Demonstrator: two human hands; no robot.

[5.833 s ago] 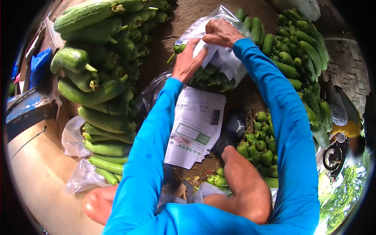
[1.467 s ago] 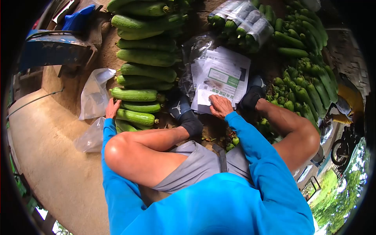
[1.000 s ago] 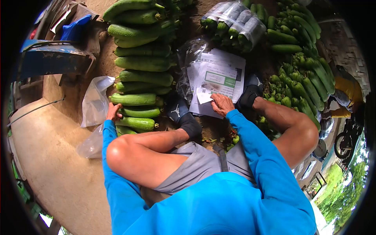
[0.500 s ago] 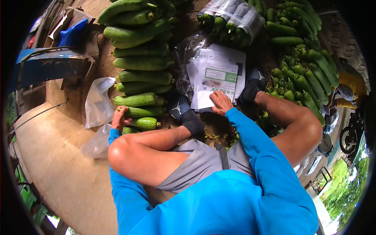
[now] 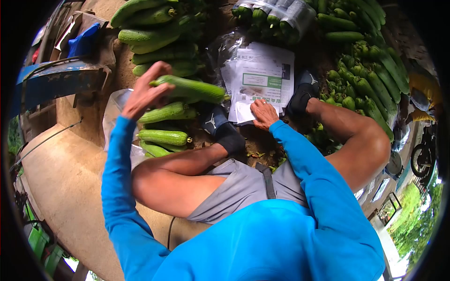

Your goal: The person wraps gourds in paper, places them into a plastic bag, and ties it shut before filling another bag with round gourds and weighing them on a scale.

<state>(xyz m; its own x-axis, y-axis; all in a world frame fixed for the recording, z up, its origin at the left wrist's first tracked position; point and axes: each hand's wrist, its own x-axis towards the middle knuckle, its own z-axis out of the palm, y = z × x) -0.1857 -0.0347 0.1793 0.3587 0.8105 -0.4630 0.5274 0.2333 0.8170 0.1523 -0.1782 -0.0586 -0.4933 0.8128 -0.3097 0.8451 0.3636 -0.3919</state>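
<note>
My left hand [image 5: 145,91] is raised and grips one end of a long green gourd [image 5: 192,89], held in the air above the stack of gourds [image 5: 161,136] on the left. My right hand [image 5: 264,114] rests on the near edge of a pile of printed paper sheets [image 5: 260,82] lying on the ground between my feet. Both arms wear blue sleeves. A bundle of gourds wrapped in paper and clear plastic [image 5: 276,11] lies beyond the sheets.
More green gourds [image 5: 375,84] are heaped on the right. Clear plastic bags [image 5: 115,110] lie left of the stack on a concrete slab [image 5: 61,178]. My dark shoes [image 5: 215,122] flank the paper. A blue cart [image 5: 56,79] stands at the far left.
My left hand has picked a gourd off the left stack and lifted it up and toward the middle. My right hand has stayed on the paper sheets.
</note>
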